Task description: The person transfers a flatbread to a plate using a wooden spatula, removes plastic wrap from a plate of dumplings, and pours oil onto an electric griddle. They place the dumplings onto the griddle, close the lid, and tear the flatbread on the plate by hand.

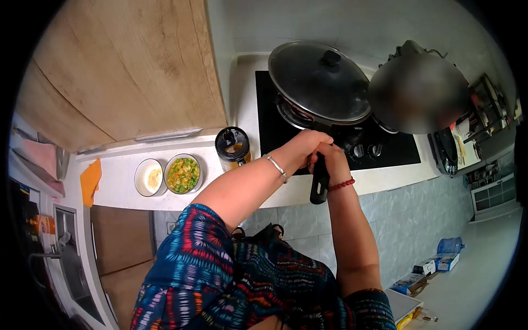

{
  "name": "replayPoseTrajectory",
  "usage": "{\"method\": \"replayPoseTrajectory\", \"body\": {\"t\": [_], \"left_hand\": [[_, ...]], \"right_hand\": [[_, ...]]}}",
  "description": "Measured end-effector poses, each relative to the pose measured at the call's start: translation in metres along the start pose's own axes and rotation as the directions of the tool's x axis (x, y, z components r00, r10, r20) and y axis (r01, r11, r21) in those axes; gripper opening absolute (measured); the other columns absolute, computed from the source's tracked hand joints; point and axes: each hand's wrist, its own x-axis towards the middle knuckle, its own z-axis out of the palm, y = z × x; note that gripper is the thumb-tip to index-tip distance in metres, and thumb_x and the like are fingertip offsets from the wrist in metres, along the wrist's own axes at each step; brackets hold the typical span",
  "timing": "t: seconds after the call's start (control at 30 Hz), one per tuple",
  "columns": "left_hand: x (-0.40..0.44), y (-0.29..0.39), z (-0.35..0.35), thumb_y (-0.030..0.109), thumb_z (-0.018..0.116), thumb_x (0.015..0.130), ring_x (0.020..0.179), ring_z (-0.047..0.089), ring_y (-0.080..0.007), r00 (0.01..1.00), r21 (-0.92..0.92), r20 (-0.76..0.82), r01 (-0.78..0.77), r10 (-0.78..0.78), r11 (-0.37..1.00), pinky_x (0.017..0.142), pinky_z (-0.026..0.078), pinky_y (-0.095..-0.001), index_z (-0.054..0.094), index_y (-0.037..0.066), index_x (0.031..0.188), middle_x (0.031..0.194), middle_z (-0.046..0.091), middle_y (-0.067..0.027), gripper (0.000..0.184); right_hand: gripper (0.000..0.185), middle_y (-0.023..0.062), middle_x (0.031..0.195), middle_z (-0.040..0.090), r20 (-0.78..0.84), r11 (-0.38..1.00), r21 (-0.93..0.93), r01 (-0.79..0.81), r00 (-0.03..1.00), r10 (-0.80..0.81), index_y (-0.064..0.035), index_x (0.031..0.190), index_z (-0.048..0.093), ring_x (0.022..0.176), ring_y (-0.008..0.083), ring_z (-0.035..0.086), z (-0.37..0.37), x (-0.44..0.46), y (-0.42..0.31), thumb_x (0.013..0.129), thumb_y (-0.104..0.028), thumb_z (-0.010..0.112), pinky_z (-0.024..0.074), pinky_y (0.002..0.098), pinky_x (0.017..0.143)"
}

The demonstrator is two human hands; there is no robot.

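On the left side of the black cooktop (393,158) sits a wok, covered by a domed glass lid (308,82) with a black knob (330,58). Its black handle (319,184) points toward me. My right hand (334,158) is closed round the handle near the pan. Close against it is my left hand (311,147), its fingers curled and overlapping the right hand at the same handle. Part of the left fingers' grip is hidden. The wok's contents are not clear through the lid.
Left of the cooktop stand a dark-lidded jar (232,146), a bowl of chopped green vegetables (183,175) and a bowl with pale minced bits (149,177). An orange cloth (91,182) hangs over the counter edge. A large round, blurred pan-like thing (418,93) is at right.
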Motion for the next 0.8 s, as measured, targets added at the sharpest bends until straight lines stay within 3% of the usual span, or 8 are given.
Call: {"method": "replayPoseTrajectory", "body": {"t": [0.23,0.37,0.43,0.57,0.63,0.7,0.77,0.8], "left_hand": [[-0.010,0.003,-0.024,0.030,0.057,0.076,0.038,0.039,-0.0127,0.997,-0.037,0.078,0.026,-0.023,0.999,0.037,0.030,-0.0248,0.054,0.010,0.066,0.045,0.041,0.0008,0.023],[-0.054,-0.009,-0.023,0.026,0.053,0.082,0.060,0.051,-0.0095,0.995,-0.117,0.047,-0.082,0.088,0.990,0.054,0.042,-0.0225,0.054,0.009,0.086,0.072,0.052,0.0005,0.018],[-0.083,-0.011,-0.019,0.025,0.053,0.082,0.069,0.055,-0.0156,0.998,-0.077,-0.024,0.063,-0.065,0.995,0.064,0.047,-0.0298,0.052,0.007,0.092,0.080,0.053,-0.0038,0.020],[-0.101,-0.025,-0.020,0.017,0.049,0.084,0.080,0.057,-0.0288,0.971,-0.325,0.223,0.155,-0.084,0.933,0.067,0.049,-0.0368,0.048,0.002,0.096,0.096,0.053,-0.0110,0.020],[-0.112,-0.021,-0.009,0.015,0.051,0.082,0.084,0.056,-0.0242,0.981,-0.269,0.194,0.055,-0.002,0.962,0.069,0.048,-0.0334,0.044,0.003,0.099,0.098,0.052,-0.0102,0.021],[-0.111,-0.029,-0.007,0.016,0.054,0.080,0.078,0.055,-0.0189,0.989,-0.214,0.144,-0.002,0.034,0.977,0.067,0.047,-0.0304,0.045,0.004,0.097,0.092,0.051,-0.0071,0.023],[-0.106,-0.038,-0.007,0.017,0.056,0.079,0.075,0.054,-0.0167,0.992,-0.160,0.090,-0.074,0.089,0.984,0.067,0.046,-0.0287,0.044,0.003,0.097,0.089,0.050,-0.0063,0.025],[-0.104,-0.042,-0.007,0.018,0.057,0.077,0.071,0.053,-0.0145,0.990,-0.083,0.050,-0.130,0.134,0.988,0.066,0.046,-0.0270,0.044,0.003,0.096,0.086,0.048,-0.0054,0.027]], "right_hand": [[0.015,0.0064,0.055,0.051,-0.064,0.997,0.075,0.003,0.998,0.002,-0.0026,0.061,0.051,0.046,0.0165,0.050,0.017,0.007,0.005,0.072,-0.013,0.050,0.0401,0.0251,0.045],[0.014,0.0034,0.066,0.054,-0.044,0.973,0.230,0.030,0.999,-0.021,-0.0038,0.077,0.053,0.057,0.0131,0.052,0.021,0.011,0.016,0.076,-0.018,0.055,0.0414,0.0234,0.052],[0.026,0.0049,0.070,0.056,0.061,0.996,0.085,0.006,0.998,-0.011,-0.0052,0.081,0.054,0.060,0.0125,0.053,0.011,0.012,0.017,0.079,-0.031,0.054,0.0423,0.0236,0.053],[0.045,0.0003,0.060,0.053,-0.043,0.945,-0.316,-0.080,0.997,0.070,-0.0049,0.083,0.055,0.048,0.0090,0.049,-0.004,-0.007,0.002,0.084,-0.048,0.040,0.0340,0.0174,0.039],[0.047,0.0041,0.058,0.054,0.094,0.972,-0.222,-0.079,0.990,0.102,-0.0035,0.078,0.056,0.043,0.0139,0.048,-0.031,-0.003,0.013,0.085,-0.046,0.037,0.0393,0.0229,0.038],[0.039,0.0040,0.061,0.056,0.021,0.891,-0.444,-0.091,0.993,0.112,-0.0028,0.080,0.056,0.047,0.0133,0.050,-0.045,0.002,0.043,0.085,-0.039,0.042,0.0409,0.0207,0.043],[0.019,0.0045,0.077,0.058,0.298,0.788,-0.448,0.422,0.902,-0.314,-0.0039,0.088,0.057,0.072,0.0155,0.055,-0.034,-0.010,0.084,0.077,-0.018,0.058,0.0437,0.0252,0.065],[0.019,0.0045,0.077,0.058,0.299,0.794,-0.446,0.413,0.905,-0.303,-0.0039,0.088,0.057,0.072,0.0155,0.055,-0.021,-0.010,0.090,0.077,-0.018,0.058,0.0437,0.0252,0.065]]}}
